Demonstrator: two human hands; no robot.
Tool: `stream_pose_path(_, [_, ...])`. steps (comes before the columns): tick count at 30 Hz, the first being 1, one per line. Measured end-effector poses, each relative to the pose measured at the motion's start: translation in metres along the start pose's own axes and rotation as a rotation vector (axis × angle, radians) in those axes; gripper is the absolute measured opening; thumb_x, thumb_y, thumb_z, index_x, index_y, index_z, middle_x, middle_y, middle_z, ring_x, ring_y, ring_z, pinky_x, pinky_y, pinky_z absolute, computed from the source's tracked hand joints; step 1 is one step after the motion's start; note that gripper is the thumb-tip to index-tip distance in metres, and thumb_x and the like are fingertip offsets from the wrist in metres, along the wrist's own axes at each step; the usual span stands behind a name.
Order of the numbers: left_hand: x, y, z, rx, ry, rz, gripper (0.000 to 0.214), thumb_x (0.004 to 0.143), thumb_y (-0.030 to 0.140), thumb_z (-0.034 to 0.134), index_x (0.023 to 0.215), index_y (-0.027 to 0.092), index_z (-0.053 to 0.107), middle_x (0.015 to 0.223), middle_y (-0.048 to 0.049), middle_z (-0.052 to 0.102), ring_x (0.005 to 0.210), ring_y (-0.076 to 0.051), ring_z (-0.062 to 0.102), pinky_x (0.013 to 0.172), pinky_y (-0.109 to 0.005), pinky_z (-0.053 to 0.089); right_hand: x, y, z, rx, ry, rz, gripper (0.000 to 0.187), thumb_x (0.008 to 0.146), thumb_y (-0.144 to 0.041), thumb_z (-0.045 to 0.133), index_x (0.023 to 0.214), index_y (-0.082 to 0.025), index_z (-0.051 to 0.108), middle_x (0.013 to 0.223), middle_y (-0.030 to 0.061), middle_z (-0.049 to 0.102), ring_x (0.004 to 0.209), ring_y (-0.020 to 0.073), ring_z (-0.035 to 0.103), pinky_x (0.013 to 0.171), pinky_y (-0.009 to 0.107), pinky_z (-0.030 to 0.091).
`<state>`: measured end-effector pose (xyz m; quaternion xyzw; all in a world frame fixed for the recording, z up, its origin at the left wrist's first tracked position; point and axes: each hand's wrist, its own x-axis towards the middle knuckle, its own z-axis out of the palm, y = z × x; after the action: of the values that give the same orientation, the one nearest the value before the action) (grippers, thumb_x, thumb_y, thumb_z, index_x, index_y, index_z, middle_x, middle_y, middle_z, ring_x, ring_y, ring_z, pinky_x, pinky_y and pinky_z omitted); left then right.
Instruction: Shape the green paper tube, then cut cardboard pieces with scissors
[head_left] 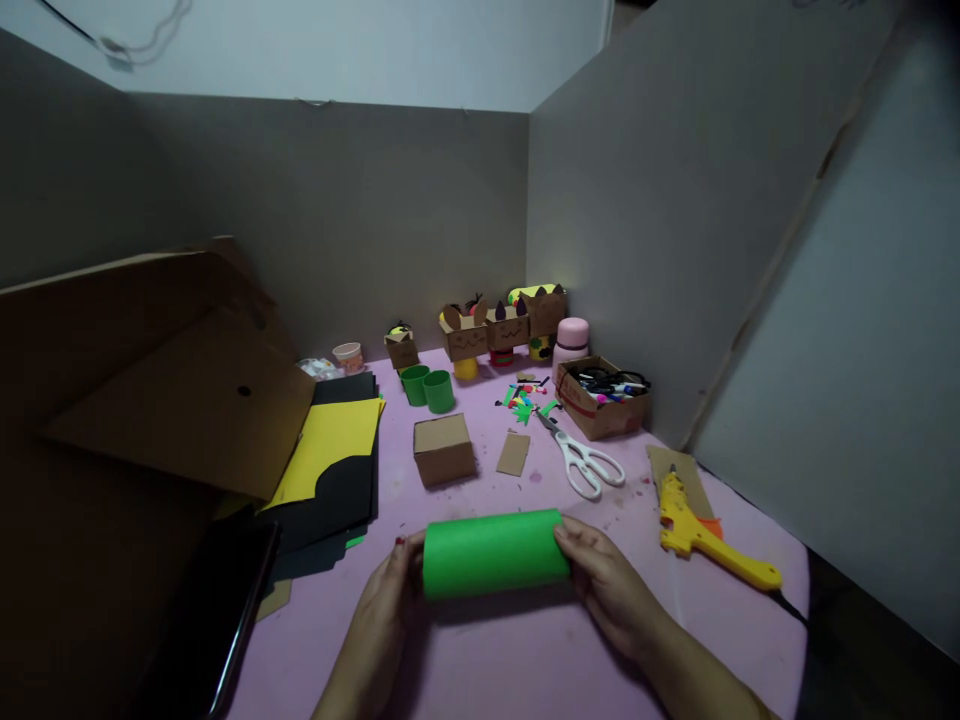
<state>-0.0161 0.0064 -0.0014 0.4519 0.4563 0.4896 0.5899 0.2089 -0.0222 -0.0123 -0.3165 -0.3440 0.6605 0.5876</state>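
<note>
A bright green paper tube point(495, 555) lies level between my two hands, just above the pink tabletop point(517, 660). At its left end my left hand point(394, 590) grips the rim, some fingers hidden behind or inside it. My right hand point(604, 575) pinches the opposite end, thumb on the near side. Beyond the tube stands a small closed cardboard box point(442, 450), with a flat cardboard piece point(514, 453) to its right. White-handled scissors point(585, 465) lie past my right hand, blades toward the back.
A yellow glue gun point(705, 540) rests on cardboard at the right, its cord over the edge. Black and yellow sheets point(337, 450) and a large open carton point(187, 390) fill the left. Cardboard animal figures point(465, 340), green cups point(439, 391) and a box of pens point(600, 410) stand behind.
</note>
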Motion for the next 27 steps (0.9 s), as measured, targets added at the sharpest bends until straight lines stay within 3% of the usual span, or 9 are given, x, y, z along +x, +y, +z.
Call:
stream_pose_path(4, [0.008,-0.001,-0.008,-0.011,0.29,0.072,0.036,0.062,0.049,0.074,0.08,0.018,0.071,0.075,-0.0021,0.07,0.07,-0.016,0.062,0.066,-0.024,0.05,0.001,0.001,-0.002,0.03,0.054,-0.042,0.026,0.073,-0.042,0.073,0.088,-0.02,0.073,0.081,0.0025,0.072,0.079,0.0197,0.062,0.071,0.028,0.045])
stream_pose_path(6, [0.01,-0.002,-0.013,0.0,0.36,0.08,0.033,0.058,0.046,0.077,0.068,0.016,0.068,0.061,0.0008,0.064,0.055,-0.011,0.054,0.052,-0.019,0.044,0.002,0.004,-0.005,0.054,0.089,-0.05,0.022,0.073,-0.039,0.075,0.085,-0.021,0.074,0.077,0.0009,0.071,0.073,0.0174,0.061,0.065,0.025,0.045])
stream_pose_path(11, [0.009,-0.005,-0.018,0.055,0.361,0.139,0.045,0.077,0.05,0.058,0.046,0.018,0.049,0.042,0.0048,0.046,0.042,-0.008,0.04,0.043,-0.018,0.035,0.003,0.009,-0.012,0.115,0.174,-0.064,0.011,0.071,-0.029,0.078,0.079,-0.022,0.074,0.061,-0.0047,0.064,0.053,0.0101,0.051,0.046,0.018,0.039])
stream_pose_path(13, [0.009,-0.005,-0.018,0.068,0.348,0.153,0.039,0.08,0.049,0.055,0.056,0.018,0.056,0.052,0.003,0.056,0.046,-0.008,0.046,0.047,-0.019,0.039,0.004,0.009,-0.014,0.149,0.219,-0.082,0.012,0.068,-0.029,0.08,0.076,-0.022,0.073,0.06,-0.0059,0.064,0.051,0.0091,0.05,0.044,0.017,0.039])
stream_pose_path(16, [0.009,-0.007,-0.016,0.155,0.275,0.151,0.031,0.078,0.046,0.058,0.09,0.018,0.065,0.078,-0.0029,0.07,0.059,-0.013,0.059,0.054,-0.024,0.046,0.007,0.009,-0.018,0.205,0.282,-0.103,0.018,0.066,-0.034,0.08,0.079,-0.025,0.073,0.074,-0.0053,0.071,0.065,0.0117,0.06,0.053,0.019,0.046])
stream_pose_path(20, [0.009,-0.01,-0.013,0.285,0.229,0.177,0.024,0.073,0.039,0.064,0.066,0.016,0.065,0.058,-0.0025,0.063,0.055,-0.015,0.056,0.054,-0.026,0.044,0.011,0.01,-0.025,0.227,0.326,-0.092,0.017,0.067,-0.035,0.076,0.081,-0.027,0.071,0.082,-0.0052,0.075,0.079,0.0154,0.066,0.064,0.024,0.051])
stream_pose_path(22, [0.008,-0.012,-0.013,0.31,0.234,0.237,0.018,0.075,0.033,0.06,0.067,0.018,0.064,0.065,-0.0021,0.063,0.063,-0.016,0.056,0.06,-0.027,0.044,0.012,0.01,-0.028,0.198,0.322,-0.093,0.016,0.069,-0.036,0.074,0.081,-0.026,0.071,0.08,-0.0042,0.075,0.077,0.0169,0.066,0.067,0.027,0.052])
stream_pose_path(24, [0.005,-0.013,-0.011,0.324,0.236,0.3,0.012,0.075,0.025,0.055,0.066,0.02,0.062,0.07,-0.0004,0.06,0.069,-0.016,0.055,0.067,-0.028,0.044,0.01,0.009,-0.026,0.144,0.294,-0.11,0.015,0.071,-0.038,0.072,0.082,-0.028,0.07,0.083,-0.0039,0.075,0.079,0.0181,0.066,0.07,0.029,0.052])
stream_pose_path(27, [-0.002,-0.012,-0.008,0.333,0.225,0.338,0.014,0.075,0.019,0.053,0.061,0.022,0.056,0.062,0.0022,0.05,0.062,-0.015,0.049,0.061,-0.026,0.041,0.002,0.005,-0.015,0.005,0.185,-0.152,0.019,0.076,-0.039,0.068,0.092,-0.029,0.07,0.092,-0.0024,0.074,0.089,0.0204,0.064,0.078,0.032,0.049])
